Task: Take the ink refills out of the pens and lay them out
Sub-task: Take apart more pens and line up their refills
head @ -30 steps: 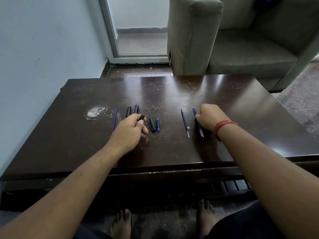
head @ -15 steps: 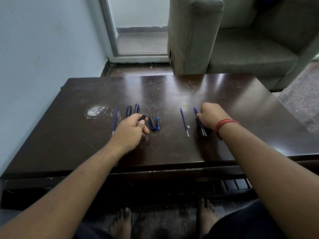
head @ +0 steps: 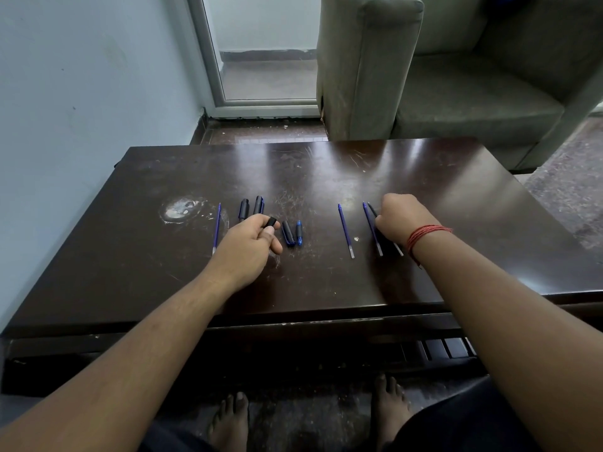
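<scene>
1. Both fists were curled: left hand (head: 248, 246) gripped a black pen part (head: 270, 221); right hand (head: 399, 223) pinched a dark refill (head: 372, 210) down on the table (head: 326, 164).
2. Refills (head: 346, 230) lay in a row w/ others just beside.
3. Risk, prob.: thin refill rolls on release, knocks its neighbour (head: 371, 227).
</scene>
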A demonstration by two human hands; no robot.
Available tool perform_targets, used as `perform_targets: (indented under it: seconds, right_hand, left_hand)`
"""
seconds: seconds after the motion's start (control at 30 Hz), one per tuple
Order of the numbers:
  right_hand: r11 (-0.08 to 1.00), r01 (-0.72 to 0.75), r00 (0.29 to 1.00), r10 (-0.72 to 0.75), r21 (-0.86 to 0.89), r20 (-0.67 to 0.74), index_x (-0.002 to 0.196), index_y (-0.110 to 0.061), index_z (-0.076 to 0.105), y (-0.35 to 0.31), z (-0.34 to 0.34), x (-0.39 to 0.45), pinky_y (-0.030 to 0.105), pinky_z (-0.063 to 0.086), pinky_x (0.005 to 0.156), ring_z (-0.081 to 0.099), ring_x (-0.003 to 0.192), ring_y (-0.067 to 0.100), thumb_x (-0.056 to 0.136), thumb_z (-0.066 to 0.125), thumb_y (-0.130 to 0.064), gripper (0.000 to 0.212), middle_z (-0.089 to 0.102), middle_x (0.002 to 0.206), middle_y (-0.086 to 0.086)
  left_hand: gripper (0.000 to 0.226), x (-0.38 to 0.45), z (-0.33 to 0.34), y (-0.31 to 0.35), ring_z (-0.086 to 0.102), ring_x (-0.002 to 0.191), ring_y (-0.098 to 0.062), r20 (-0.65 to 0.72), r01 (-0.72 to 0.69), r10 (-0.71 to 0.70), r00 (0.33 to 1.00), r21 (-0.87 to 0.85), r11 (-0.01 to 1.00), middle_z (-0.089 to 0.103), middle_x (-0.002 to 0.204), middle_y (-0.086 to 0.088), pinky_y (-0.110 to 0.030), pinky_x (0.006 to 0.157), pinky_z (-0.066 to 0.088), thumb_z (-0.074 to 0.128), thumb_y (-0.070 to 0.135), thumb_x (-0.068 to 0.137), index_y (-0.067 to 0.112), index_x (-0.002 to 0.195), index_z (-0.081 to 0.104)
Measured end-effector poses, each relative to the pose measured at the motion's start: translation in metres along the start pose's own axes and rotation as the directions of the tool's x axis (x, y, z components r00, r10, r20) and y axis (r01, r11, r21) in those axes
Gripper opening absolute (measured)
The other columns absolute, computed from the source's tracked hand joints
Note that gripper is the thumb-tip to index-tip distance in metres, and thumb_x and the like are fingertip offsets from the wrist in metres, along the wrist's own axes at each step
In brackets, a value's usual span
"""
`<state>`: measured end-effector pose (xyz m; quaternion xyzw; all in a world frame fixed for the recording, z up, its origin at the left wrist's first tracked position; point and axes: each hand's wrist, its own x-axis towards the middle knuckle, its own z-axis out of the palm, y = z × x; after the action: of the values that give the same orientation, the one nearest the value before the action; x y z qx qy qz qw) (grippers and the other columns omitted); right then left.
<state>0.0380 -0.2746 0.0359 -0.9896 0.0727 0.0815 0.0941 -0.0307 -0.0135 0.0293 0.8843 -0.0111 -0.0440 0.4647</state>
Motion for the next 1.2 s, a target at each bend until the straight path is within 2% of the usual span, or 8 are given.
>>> perform_targets:
  seconds: [0.5, 0.7, 0.8, 0.87, 0.93, 1.0, 1.1, 1.2]
  right_hand:
    - [0.970, 0.084, 0.996, -0.083, -0.227, 0.013, 0.081, -0.007, 0.054, -0.001, -0.004, -0.005, 0.035, 0.049, 0.072, 0.056, 0.078, 0.034, 0.092, 0.053, -0.017, 0.015, 0.057, 0.086, 0.014]
    - [0.998, 0.048, 0.999, -0.049, -0.045, -0.014, 0.096, -0.003, 0.055, -0.003, -0.010, -0.003, 0.037, 0.050, 0.074, 0.056, 0.081, 0.033, 0.095, 0.053, -0.014, 0.011, 0.054, 0.091, 0.015]
    - [0.978, 0.082, 0.985, -0.051, 0.190, -0.163, 0.091, -0.008, 0.050, 0.003, -0.011, 0.004, 0.031, 0.041, 0.068, 0.053, 0.077, 0.029, 0.088, 0.059, -0.011, 0.010, 0.054, 0.088, 0.010]
    - [0.844, 0.141, 0.968, -0.008, 0.518, -0.252, 0.092, -0.011, 0.056, 0.002, -0.015, 0.007, 0.030, 0.042, 0.065, 0.056, 0.073, 0.021, 0.084, 0.062, -0.010, 0.011, 0.062, 0.084, 0.005]
    - [0.421, 0.154, 0.983, 0.030, 0.894, -0.183, 0.092, -0.010, 0.059, -0.004, -0.023, 0.004, 0.028, 0.046, 0.058, 0.058, 0.064, 0.015, 0.085, 0.061, -0.001, 0.012, 0.064, 0.078, 0.006]
    - [0.031, 0.093, 0.996, -0.016, 0.995, -0.092, 0.091, -0.006, 0.061, -0.011, -0.028, -0.003, 0.023, 0.051, 0.055, 0.059, 0.060, 0.012, 0.089, 0.059, 0.006, 0.013, 0.064, 0.075, 0.008]
    - [-0.157, 0.032, 0.996, -0.076, 0.987, -0.044, 0.090, -0.004, 0.062, -0.018, -0.024, -0.011, 0.024, 0.056, 0.061, 0.064, 0.062, 0.015, 0.091, 0.059, 0.005, 0.010, 0.065, 0.074, 0.010]
    - [-0.202, 0.015, 0.996, -0.085, 0.979, -0.033, 0.089, -0.003, 0.061, -0.024, -0.020, -0.015, 0.026, 0.058, 0.062, 0.065, 0.064, 0.018, 0.093, 0.057, 0.005, 0.010, 0.066, 0.074, 0.011]
  left_hand:
    - [0.022, -0.001, 0.001, -0.001, 0.046, 0.041, 0.001, 0.017, 0.005, -0.004, 1.000, -0.012, 1.000, 0.069, 0.088, -0.003, -0.013, 0.041, 0.037, 0.038, 0.015, 0.107, 0.017, 0.116, 0.058]
    - [0.022, -0.001, 0.001, 0.000, 0.046, 0.041, 0.002, 0.024, 0.001, -0.001, 1.000, 0.001, 1.000, 0.070, 0.088, -0.002, -0.012, 0.042, 0.037, 0.038, 0.016, 0.107, 0.018, 0.116, 0.058]
    - [0.021, -0.002, 0.001, 0.001, 0.048, 0.043, 0.001, 0.032, -0.004, 0.004, 0.999, -0.010, 1.000, 0.071, 0.086, -0.001, -0.013, 0.043, 0.039, 0.039, 0.016, 0.107, 0.019, 0.112, 0.059]
    - [0.019, -0.003, 0.001, 0.002, 0.050, 0.050, -0.005, 0.034, -0.020, 0.021, 0.999, -0.020, 1.000, 0.072, 0.082, 0.001, -0.019, 0.048, 0.042, 0.041, 0.017, 0.106, 0.018, 0.107, 0.060]
    - [0.017, -0.004, 0.002, 0.003, 0.052, 0.056, -0.018, 0.045, -0.033, 0.035, 0.998, -0.037, 0.999, 0.074, 0.081, 0.001, -0.031, 0.054, 0.044, 0.043, 0.019, 0.106, 0.017, 0.102, 0.060]
    - [0.016, -0.005, 0.004, 0.004, 0.046, 0.055, -0.023, 0.073, -0.047, 0.052, 0.996, -0.068, 0.997, 0.075, 0.081, 0.001, -0.035, 0.053, 0.040, 0.044, 0.020, 0.105, 0.014, 0.099, 0.058]
    - [0.015, -0.007, 0.007, 0.005, 0.041, 0.052, -0.021, 0.115, -0.076, 0.087, 0.990, -0.092, 0.993, 0.075, 0.080, 0.000, -0.031, 0.051, 0.036, 0.046, 0.021, 0.105, 0.015, 0.097, 0.057]
    - [0.014, -0.008, 0.010, 0.007, 0.040, 0.046, -0.010, 0.121, -0.112, 0.121, 0.985, -0.076, 0.991, 0.075, 0.080, 0.000, -0.024, 0.049, 0.035, 0.047, 0.020, 0.105, 0.017, 0.095, 0.056]
